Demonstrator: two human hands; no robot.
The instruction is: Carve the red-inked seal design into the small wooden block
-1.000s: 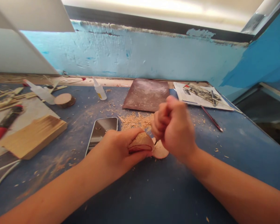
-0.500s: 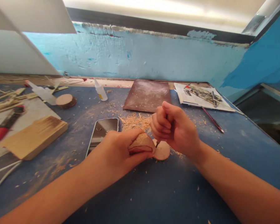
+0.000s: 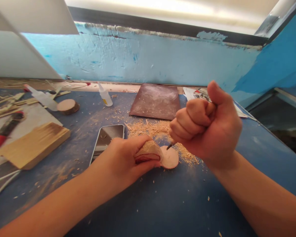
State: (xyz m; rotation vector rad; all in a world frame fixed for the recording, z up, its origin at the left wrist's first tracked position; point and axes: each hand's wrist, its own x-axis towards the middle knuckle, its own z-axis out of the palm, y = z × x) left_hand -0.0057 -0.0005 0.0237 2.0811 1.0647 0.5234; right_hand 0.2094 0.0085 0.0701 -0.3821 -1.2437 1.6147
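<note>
My left hand point(image 3: 124, 156) is closed around a rounded piece of wood point(image 3: 149, 149) with a dark red line along its side. Touching or just behind that piece, a thin round wood slice point(image 3: 171, 159) lies on the table. My right hand point(image 3: 208, 131) makes a fist, thumb up, around a carving tool whose dark metal tip point(image 3: 170, 145) sticks out below the little finger. The tip is over the slice's upper edge; whether it touches cannot be made out. Most of the tool is hidden in the fist.
Wood shavings point(image 3: 150, 127) lie behind my hands, before a brown sheet point(image 3: 155, 100). A phone point(image 3: 108, 138) is partly under my left hand. Further left are a glue bottle point(image 3: 105, 95), a wood block point(image 3: 36, 144), another wood slice point(image 3: 68, 106) and a red-black cutter point(image 3: 6, 130).
My right hand has risen and moved right, toward me, drawing the tool back from the held wood. More of the slice and shavings now show. My left hand keeps its grip.
</note>
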